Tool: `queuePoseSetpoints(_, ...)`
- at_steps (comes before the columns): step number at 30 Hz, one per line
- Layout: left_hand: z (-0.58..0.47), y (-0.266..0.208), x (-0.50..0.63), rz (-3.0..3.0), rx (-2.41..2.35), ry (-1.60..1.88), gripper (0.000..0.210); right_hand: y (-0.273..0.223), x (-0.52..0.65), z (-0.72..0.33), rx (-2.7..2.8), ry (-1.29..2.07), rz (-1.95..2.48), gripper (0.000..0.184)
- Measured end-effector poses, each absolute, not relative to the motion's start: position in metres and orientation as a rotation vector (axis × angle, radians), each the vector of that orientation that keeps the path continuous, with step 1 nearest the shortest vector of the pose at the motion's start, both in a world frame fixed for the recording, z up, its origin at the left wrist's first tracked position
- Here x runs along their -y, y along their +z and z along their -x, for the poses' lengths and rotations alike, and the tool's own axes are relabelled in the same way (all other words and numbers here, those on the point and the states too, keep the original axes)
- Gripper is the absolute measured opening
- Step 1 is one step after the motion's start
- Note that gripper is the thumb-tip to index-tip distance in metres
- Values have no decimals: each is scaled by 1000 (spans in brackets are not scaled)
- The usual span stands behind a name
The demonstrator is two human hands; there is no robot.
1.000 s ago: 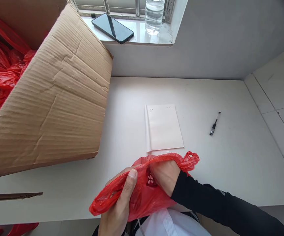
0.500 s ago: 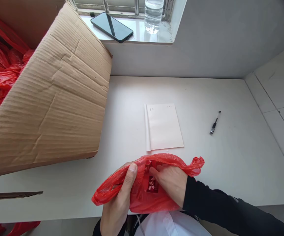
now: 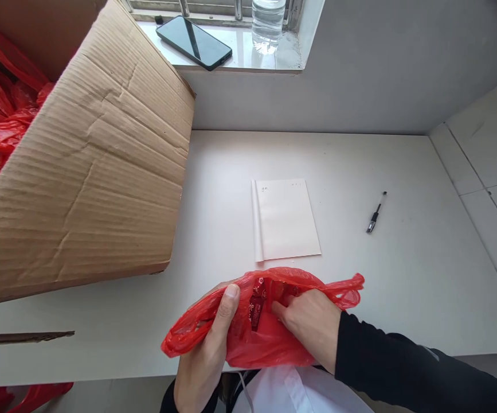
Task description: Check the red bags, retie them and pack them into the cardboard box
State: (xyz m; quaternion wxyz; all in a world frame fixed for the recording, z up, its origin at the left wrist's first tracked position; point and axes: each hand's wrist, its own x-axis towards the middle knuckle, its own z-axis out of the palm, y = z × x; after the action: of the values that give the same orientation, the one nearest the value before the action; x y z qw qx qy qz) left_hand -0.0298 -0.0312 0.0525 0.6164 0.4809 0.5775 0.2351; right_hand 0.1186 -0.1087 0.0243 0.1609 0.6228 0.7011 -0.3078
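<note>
A red plastic bag (image 3: 269, 353) with its mouth spread lies at the front edge of the white table. My left hand (image 3: 214, 332) is closed on the bag's left rim, thumb on top and the other fingers behind the plastic. My right hand (image 3: 312, 321) reaches into the mouth with its fingers curled; their tips are partly hidden, and whatever they hold cannot be made out. Between my hands, inside the bag, a small dark red printed packet (image 3: 257, 304) stands tilted.
A large cardboard box (image 3: 114, 160) with red plastic bags (image 3: 10, 123) in it stands at the left. Behind my hands lie a paper booklet (image 3: 289, 221) and a pen (image 3: 376, 213). A phone (image 3: 194, 41) and a water bottle (image 3: 267, 23) rest on the windowsill.
My right hand has drawn back a little to the right within the bag's mouth. The dark red packet has tilted and shifted left. My left hand keeps its hold.
</note>
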Motion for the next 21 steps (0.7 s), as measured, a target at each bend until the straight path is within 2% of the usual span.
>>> queuePoseSetpoints(6,24,61,31,-1128,-1285,457,40,17,108,-111,-1978,-924,-1726,14)
queuePoseSetpoints(10,30,63,28,-1102,-1276,404,37,22,107,-115,-2020,-925,-1730,16)
queuePoseSetpoints(14,33,64,27,-1064,-1248,397,33,28,109,-123,-2045,-992,-2002,16)
queuePoseSetpoints(17,31,62,29,-1062,-1262,430,35,27,112,-123,-1992,-1062,-2193,26)
queuePoseSetpoints(21,29,59,33,-1098,-1312,488,46,21,115,-117,-1974,-1103,-2220,30)
